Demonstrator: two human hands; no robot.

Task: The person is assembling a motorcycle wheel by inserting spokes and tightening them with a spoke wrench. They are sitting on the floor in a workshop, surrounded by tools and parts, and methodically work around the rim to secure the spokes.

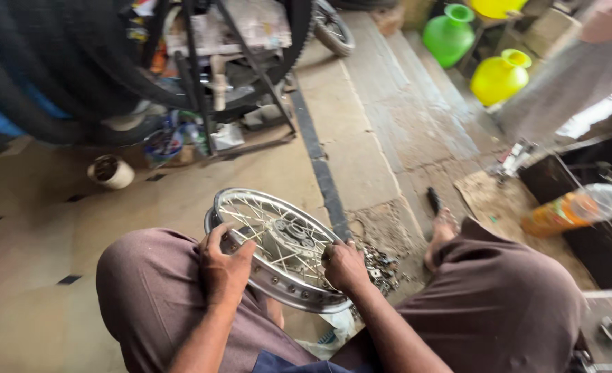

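Chrome-bright steel: a spoked wheel rim (278, 249) stands tilted between the seated person's knees, near the middle of the scene, its lower edge down by the lap and its hub facing up and away.

Left hand (224, 268) wraps the rim's left edge, thumb over the top, fingers curled round the channel: a closed grip on the rim itself. Right hand (345, 266) sits on the right side, curled in toward the spokes; it looks pinched on a spoke or a nipple there, but I cannot tell which, nor whether a small tool is in it.

Handling, as judged: rigid metal, fairly heavy for its size, with most of the weight at the hub (290, 231). Polished surface likely slick, more so with greasy fingers. The rim edge gives the sure hold, two hands opposite each other. The thin spokes would flex and dig into fingers; poor handles.

Around it: loose nuts and small metal parts (380, 266) heaped on the floor just right of the wheel. Orange plastic bottle (577, 207) lies well off to the right. Green pot (448, 33) and yellow pot (499, 76) stand far right. Black tyres (50, 76) hang far left, with a small white cup (111, 171) on the floor below them.
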